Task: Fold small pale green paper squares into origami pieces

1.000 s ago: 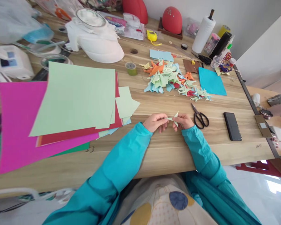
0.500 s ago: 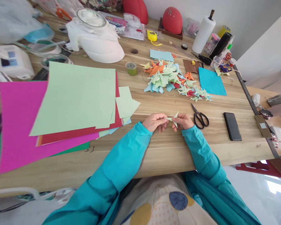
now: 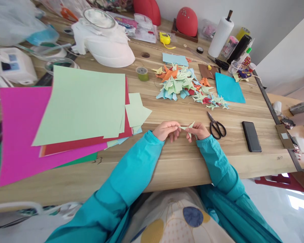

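Note:
A small folded piece of pale green paper (image 3: 188,128) is held just above the wooden table (image 3: 182,165) near its front edge. My left hand (image 3: 166,130) pinches its left tip. My right hand (image 3: 199,131) pinches its right side, fingers closed round it. Both arms wear teal sleeves. Black scissors (image 3: 216,126) lie right beside my right hand. A heap of folded paper figures (image 3: 186,87) in green, blue and orange lies behind the hands.
A stack of large coloured sheets (image 3: 66,118) covers the left. A black phone (image 3: 251,135) lies right of the scissors. A teal sheet (image 3: 228,88), paper towel roll (image 3: 220,33), white moulded form (image 3: 103,44) and small green spool (image 3: 142,73) stand further back.
Almost nothing has moved. My left hand has shifted very slightly on the tip of the folded paper; the right hand holds as before.

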Tool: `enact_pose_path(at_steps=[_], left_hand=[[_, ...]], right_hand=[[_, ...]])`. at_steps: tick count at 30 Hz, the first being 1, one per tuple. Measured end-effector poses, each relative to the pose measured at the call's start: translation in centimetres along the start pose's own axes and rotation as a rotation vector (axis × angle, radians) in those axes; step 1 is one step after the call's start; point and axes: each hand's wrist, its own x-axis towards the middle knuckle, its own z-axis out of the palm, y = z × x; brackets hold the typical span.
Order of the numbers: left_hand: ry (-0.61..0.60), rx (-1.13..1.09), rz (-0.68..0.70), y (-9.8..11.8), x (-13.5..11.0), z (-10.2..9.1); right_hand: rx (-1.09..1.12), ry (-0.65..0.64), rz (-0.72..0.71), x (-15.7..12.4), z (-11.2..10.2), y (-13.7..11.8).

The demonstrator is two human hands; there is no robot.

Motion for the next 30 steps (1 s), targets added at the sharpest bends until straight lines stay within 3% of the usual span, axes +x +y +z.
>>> enact_pose_path(at_steps=[6,15,30], left_hand=[[0.061,0.005,0.024,0.2,0.0,0.4],[-0.035,0.05,0.019,-0.7,0.3,1.1],[-0.073,0.083,0.026,-1.0,0.3,0.8]], right_hand=[[0.009,0.026,-0.016,0.0,0.1,0.1],[-0.065,-0.031,-0.005,-0.1,0.3,-0.2],[-0.049,-0.023,0.022,0.1,0.1,0.1]])
